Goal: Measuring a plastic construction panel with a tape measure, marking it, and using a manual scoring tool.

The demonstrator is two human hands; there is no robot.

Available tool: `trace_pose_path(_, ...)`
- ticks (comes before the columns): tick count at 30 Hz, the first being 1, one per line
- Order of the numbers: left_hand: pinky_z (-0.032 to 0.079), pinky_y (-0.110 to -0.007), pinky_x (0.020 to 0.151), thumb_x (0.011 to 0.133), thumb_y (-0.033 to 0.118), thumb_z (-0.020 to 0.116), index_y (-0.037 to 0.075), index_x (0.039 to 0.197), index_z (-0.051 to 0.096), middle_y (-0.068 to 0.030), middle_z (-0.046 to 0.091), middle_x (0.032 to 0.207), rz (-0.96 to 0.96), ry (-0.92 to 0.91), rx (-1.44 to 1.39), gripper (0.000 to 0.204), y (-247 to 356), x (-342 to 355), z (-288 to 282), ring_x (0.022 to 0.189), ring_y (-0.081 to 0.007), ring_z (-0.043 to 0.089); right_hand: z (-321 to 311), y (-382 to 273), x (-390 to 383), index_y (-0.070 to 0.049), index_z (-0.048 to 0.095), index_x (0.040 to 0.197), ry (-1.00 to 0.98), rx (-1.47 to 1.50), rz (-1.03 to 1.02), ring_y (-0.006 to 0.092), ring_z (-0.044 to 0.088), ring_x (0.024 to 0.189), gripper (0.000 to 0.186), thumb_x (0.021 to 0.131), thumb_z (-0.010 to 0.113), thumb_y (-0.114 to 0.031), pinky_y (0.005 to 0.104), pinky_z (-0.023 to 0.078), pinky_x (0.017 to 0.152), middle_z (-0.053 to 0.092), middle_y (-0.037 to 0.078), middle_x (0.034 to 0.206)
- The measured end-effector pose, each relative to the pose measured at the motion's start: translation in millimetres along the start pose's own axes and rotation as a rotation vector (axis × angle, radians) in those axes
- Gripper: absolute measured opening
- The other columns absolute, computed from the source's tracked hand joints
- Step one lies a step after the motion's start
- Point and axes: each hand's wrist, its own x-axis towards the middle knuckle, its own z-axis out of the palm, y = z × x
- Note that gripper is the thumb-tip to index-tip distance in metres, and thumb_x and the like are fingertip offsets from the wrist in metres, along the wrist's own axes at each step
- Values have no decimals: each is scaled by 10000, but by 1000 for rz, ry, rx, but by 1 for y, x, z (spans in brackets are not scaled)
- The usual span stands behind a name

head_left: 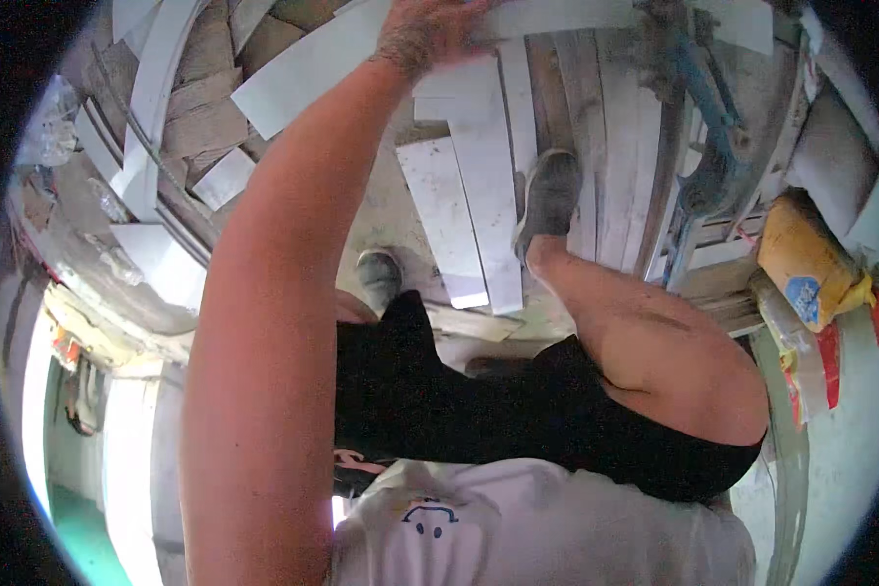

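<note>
My left arm reaches up across the view, and my left hand (pixel 435 34) is at the upper edge, over a long white board (pixel 576 16). The hand is blurred and partly cut off, so I cannot tell whether its fingers grip the board or only touch it. The board lies crosswise above several pale planks (pixel 459 210) on the floor. Right of it stands a worn blue metal tool or machine part (pixel 710 107), with a dark, blurred part beside the board's right end. My right hand is not in view.
My shoes (pixel 554 190) stand among the planks. Wood offcuts and white strips (pixel 156 107) are piled at the left. A yellow sack (pixel 801 254) hangs or leans at the right, near a pale wall (pixel 859 391). Clear plastic (pixel 54 122) lies at the far left.
</note>
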Motion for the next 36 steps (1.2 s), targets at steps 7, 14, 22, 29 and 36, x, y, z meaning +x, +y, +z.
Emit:
trace_pose_path(7,180,-548,1048,652,609,637,380,1389,272,-232,198,1432,-10,-3,-17,855,-16,-3,11,1301,-435,214,44,-1,2,-110,391,1293,9,196,2,129,423,1148,378,937,476,-203,272,344,1002,442,13,1271)
trace_pose_path(14,217,-553,1026,604,511,735,319,1335,409,-243,269,1384,-88,-183,181,823,31,20,-12,1270,-417,269,1,68,19,-51,379,1328,-39,-1103,-440,212,364,1239,429,935,447,-208,332,239,1080,398,95,1357)
trace_pose_path(22,263,-530,1006,673,566,669,453,1329,366,-167,330,1366,53,259,177,731,15,14,8,1247,-342,334,6,83,30,-73,405,1301,95,-1436,-717,188,388,1193,407,929,457,-230,320,267,1026,425,68,1316)
trace_pose_path(29,257,-540,1005,663,589,659,460,1344,324,-151,348,1358,-29,142,206,770,6,0,12,1230,-350,354,4,76,55,-92,428,1277,163,-1818,-1021,166,408,1153,389,923,467,-248,309,292,979,449,44,1280)
trace_pose_path(36,257,-529,1009,670,560,667,448,1338,344,-159,338,1361,-40,150,155,750,0,-4,15,1233,-342,354,4,78,75,-110,450,1254,174,-2182,-1319,144,429,1113,371,918,476,-267,299,318,931,472,21,1243)
